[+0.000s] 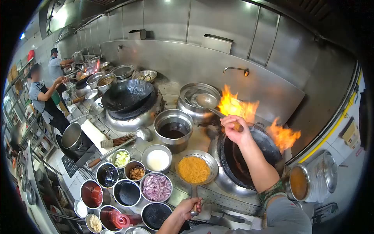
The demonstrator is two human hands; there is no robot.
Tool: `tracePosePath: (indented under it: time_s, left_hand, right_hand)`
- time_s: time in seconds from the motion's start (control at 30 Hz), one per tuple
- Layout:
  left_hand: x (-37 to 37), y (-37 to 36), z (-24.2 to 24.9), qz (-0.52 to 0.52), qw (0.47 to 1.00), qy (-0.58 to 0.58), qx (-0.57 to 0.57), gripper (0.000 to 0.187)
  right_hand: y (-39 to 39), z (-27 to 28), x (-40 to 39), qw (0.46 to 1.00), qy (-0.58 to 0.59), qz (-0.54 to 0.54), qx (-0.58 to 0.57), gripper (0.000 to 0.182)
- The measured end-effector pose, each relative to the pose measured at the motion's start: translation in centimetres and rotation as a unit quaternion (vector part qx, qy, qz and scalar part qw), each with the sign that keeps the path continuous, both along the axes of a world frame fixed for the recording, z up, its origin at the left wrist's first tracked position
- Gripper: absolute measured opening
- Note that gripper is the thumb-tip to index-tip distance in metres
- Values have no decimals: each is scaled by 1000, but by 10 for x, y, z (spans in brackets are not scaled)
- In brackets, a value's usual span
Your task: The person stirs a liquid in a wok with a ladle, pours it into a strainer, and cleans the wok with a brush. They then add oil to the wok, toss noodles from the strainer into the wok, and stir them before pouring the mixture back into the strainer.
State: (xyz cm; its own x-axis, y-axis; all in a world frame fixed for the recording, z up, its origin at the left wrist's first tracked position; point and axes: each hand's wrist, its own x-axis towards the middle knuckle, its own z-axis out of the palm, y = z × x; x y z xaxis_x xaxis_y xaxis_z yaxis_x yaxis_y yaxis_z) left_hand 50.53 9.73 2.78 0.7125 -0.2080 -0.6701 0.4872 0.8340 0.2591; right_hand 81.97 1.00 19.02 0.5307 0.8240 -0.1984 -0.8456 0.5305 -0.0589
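My left hand is wrapped round the handle of a perforated strainer, low at the front. Orange-yellow fine bits fill the strainer's bowl. My right hand grips the wooden-ended handle of a ladle, arm stretched across the wok. The ladle's bowl overlaps a round metal pot at the back. Beneath my right forearm sits a dark wok on its burner, with tall flames rising behind and beside it.
Another black wok stands on the left burner. A pot of dark liquid is between the woks. Several metal containers, one with chopped onion, crowd the front left. A faucet juts from the wall. Two people stand far left.
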Motion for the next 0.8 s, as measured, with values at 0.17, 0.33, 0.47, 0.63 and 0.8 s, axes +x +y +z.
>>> tracePosePath:
  time_s: [0.17, 0.33, 0.47, 0.63, 0.8]
  left_hand:
    - [-6, -12, 8, 18, 999, -19, 20, 5]
    - [-4, -16, 17, 23, 999, -30, 27, 14]
    - [6, -23, 34, 13, 999, -35, 35, 10]
    - [14, -26, 39, 17, 997, -24, 77, 20]
    - [19, -15, 36, 26, 999, -24, 30, 16]
  right_hand:
    - [-60, 20, -68, 993, -28, 54, -99, 7]
    - [-116, 8, -113, 968, -94, 118, -203, 8]
    - [-157, -1, -140, 940, -186, 165, -233, 8]
    - [-188, -18, -162, 925, -241, 149, -255, 3]
    - [-219, -23, -181, 904, -268, 177, -280, 20]
